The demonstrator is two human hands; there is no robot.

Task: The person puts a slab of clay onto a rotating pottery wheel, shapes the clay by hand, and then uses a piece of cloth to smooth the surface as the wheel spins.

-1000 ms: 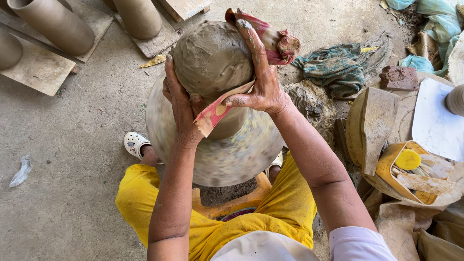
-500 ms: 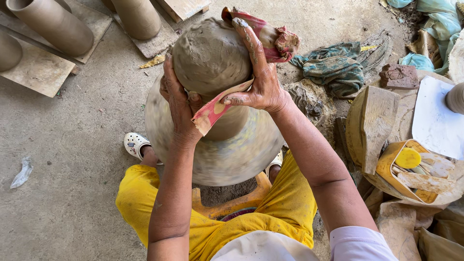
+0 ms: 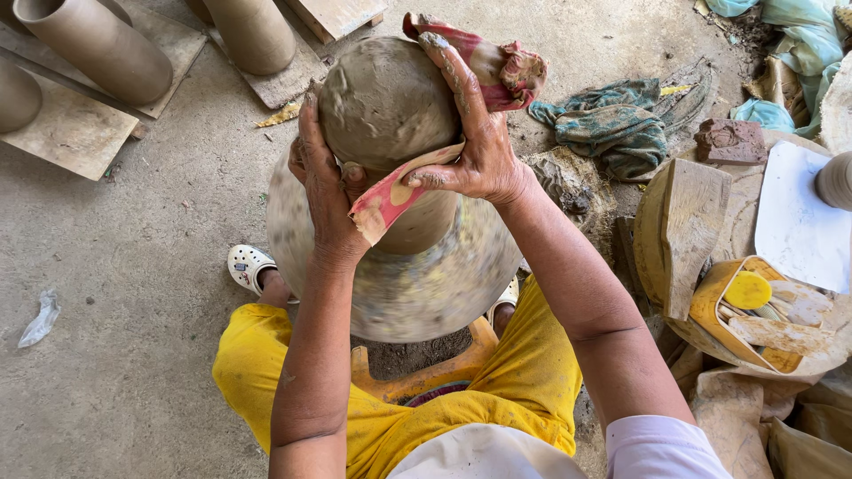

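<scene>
**Both hands clamped on a lump of wet clay above a blurred wheel**

Seen from above, over yellow trousers (image 3: 532, 390) and pale sleeves. At centre, a rounded lump of grey clay (image 3: 382, 98), raised above a round wheel disc (image 3: 417, 284) whose surface shows as streaked blur. Left hand (image 3: 324, 191) pressed flat against the left flank of the lump, fingers pointing far, palm in full contact, smeared with slip. Right hand (image 3: 475, 146) arched over the right flank, fingers (image 3: 444, 62) curled up over the top, thumb low near the base. Pinched between right hand and clay, a red and cream rag (image 3: 390, 195): one end poking out toward the left wrist, the other end bunched just beyond the fingertips at the far right of the lump. Both hands closed around the clay, gripping from opposite sides, neither spread wide.

Below the disc, an orange stool (image 3: 417, 377) partly visible between the knees. Left of the disc, a foot in a white clog (image 3: 248, 264) on the concrete floor (image 3: 133, 337). Far left, tall clay cylinders (image 3: 98, 44) standing on wooden boards (image 3: 71, 133). To the right of the wheel, a crumpled green cloth (image 3: 617, 124) on the ground, a reddish brick (image 3: 729, 142) beyond it, then a wooden block (image 3: 683, 222). Near right, a yellow tub (image 3: 768, 315) with flat shaping tools inside. On the floor at near left, a scrap of pale plastic (image 3: 40, 319).
</scene>
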